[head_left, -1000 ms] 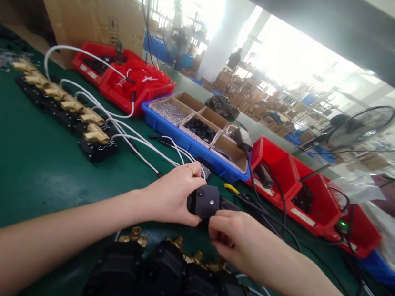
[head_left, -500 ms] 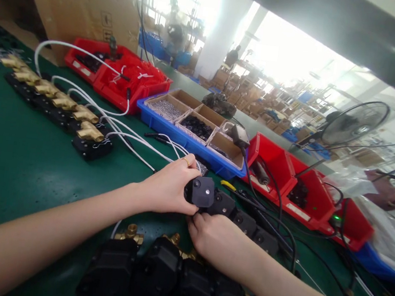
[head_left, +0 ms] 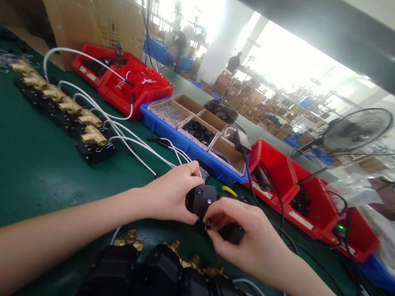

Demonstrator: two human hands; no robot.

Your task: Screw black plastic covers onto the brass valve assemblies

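My left hand (head_left: 172,190), with a ring on one finger, is closed around a black plastic housing (head_left: 202,200) standing on the green bench. Its flat face, with a screw hole and a shiny spot, is turned toward me. My right hand (head_left: 253,234) pinches a small black part (head_left: 208,224) between thumb and forefinger, close to the housing's lower right edge. Behind the right fingers another black housing (head_left: 232,232) shows in part. Nearer to me stand several black units (head_left: 157,277) with brass fittings (head_left: 131,239) at their far side.
Brass tee valves (head_left: 93,135) on black bases run in a row at left, with white cables (head_left: 136,143) beside them. Beyond lie a blue tray (head_left: 192,148) of small parts, red bins (head_left: 138,88) at left and more red bins (head_left: 271,190) at right, and a cardboard box (head_left: 88,9).
My right hand has come up from below the housing to its right side, now showing a small black part in its fingertips. My left hand keeps its grip; the view has shifted slightly.
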